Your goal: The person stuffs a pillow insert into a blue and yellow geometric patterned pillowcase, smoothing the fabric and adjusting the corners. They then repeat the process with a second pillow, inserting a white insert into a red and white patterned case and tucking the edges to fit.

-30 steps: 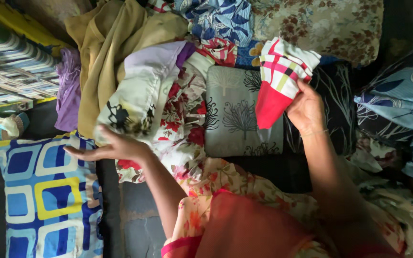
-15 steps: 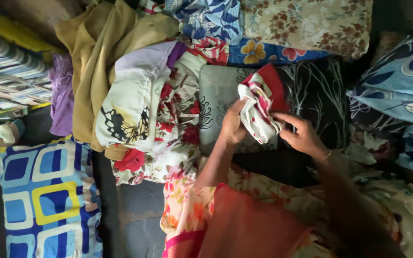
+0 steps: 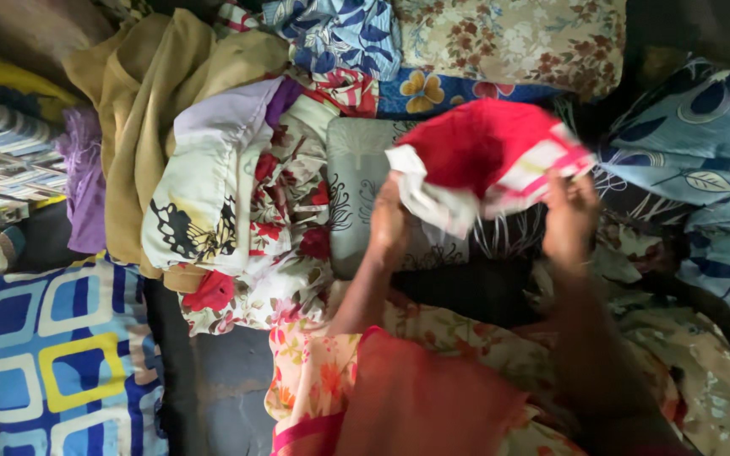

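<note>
Red and white cloth [image 3: 483,156] is stretched between both hands, above a grey cushion [image 3: 356,181] printed with trees. The left hand [image 3: 389,224] grips its white edge with closed fingers, and the right hand [image 3: 569,215] pinches the other end. A heap of flowered fabric [image 3: 285,245] lies just left of the cushion.

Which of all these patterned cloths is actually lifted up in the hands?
The red cloth with white-and-pink checked edges, stretched between the left hand and right hand; the others lie in piles.
</note>
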